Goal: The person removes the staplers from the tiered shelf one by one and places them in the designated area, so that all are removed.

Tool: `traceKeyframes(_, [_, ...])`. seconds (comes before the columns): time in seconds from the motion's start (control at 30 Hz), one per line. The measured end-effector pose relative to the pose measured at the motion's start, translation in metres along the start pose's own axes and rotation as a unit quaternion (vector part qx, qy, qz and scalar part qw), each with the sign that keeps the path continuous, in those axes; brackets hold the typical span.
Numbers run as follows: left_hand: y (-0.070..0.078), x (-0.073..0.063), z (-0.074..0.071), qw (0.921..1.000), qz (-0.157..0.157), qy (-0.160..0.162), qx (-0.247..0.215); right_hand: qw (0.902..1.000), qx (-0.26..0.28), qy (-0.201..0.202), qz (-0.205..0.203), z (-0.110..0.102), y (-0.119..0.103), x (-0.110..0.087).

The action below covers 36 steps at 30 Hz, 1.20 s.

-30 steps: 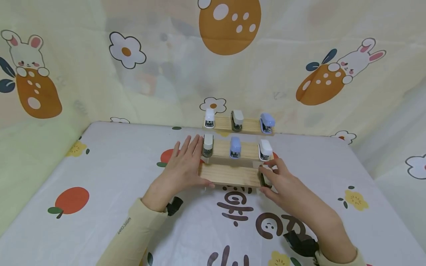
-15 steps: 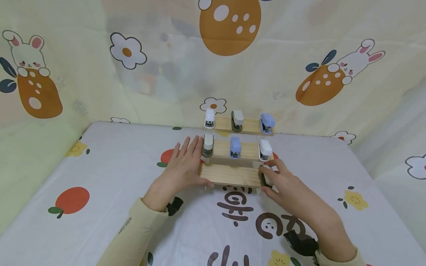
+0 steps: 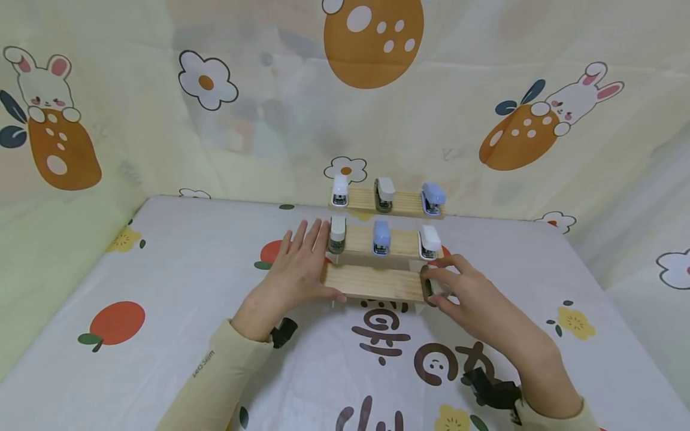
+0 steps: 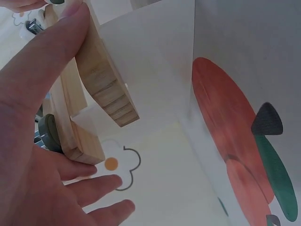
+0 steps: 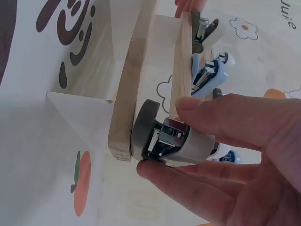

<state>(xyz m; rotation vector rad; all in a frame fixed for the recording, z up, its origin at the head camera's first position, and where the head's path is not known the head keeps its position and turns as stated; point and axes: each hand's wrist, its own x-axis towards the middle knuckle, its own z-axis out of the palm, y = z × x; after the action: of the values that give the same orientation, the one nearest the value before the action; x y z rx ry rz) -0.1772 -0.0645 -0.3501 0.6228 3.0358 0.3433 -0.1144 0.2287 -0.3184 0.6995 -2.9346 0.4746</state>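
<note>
My right hand (image 3: 474, 299) holds a grey stapler with a dark base (image 5: 195, 146) between thumb and fingers. Its base stands on the right end of the front wooden board (image 3: 372, 282). My left hand (image 3: 299, 269) lies at the left end of the boards with its fingers straight. In the left wrist view, its thumb (image 4: 51, 52) touches the front board, and the fingers reach past the end of the middle board (image 4: 87, 146). On the middle board stand a grey stapler (image 3: 336, 234), a blue stapler (image 3: 381, 237) and a white stapler (image 3: 430, 242).
Behind, a higher board (image 3: 408, 202) bears a white stapler (image 3: 339, 190), a grey stapler (image 3: 384, 194) and a blue stapler (image 3: 433, 199). Pale supports (image 5: 80, 117) hold the boards above the printed tablecloth (image 3: 188, 269). A patterned curtain (image 3: 269, 137) hangs close behind.
My right hand has shifted slightly to the right, and more of the stapler's dark base shows at the board's end. The left hand and the other staplers stay put.
</note>
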Motion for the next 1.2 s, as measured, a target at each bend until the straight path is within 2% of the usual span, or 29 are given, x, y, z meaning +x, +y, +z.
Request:
traceKeyframes(0.53, [0.001, -0.001, -0.002, 1.0000, -0.002, 0.006, -0.006, 0.9996, 0.017, 0.006, 0.023, -0.005, 0.006, 0.001])
traceKeyframes(0.8, [0.002, 0.000, -0.001, 1.0000, -0.003, 0.008, 0.002, 0.9984, 0.018, -0.002, 0.054, -0.010, 0.009, -0.001])
traceKeyframes(1.2, [0.003, -0.001, -0.001, 1.0000, -0.005, 0.008, 0.002, 0.9948, 0.023, 0.061, 0.078, -0.013, 0.025, -0.001])
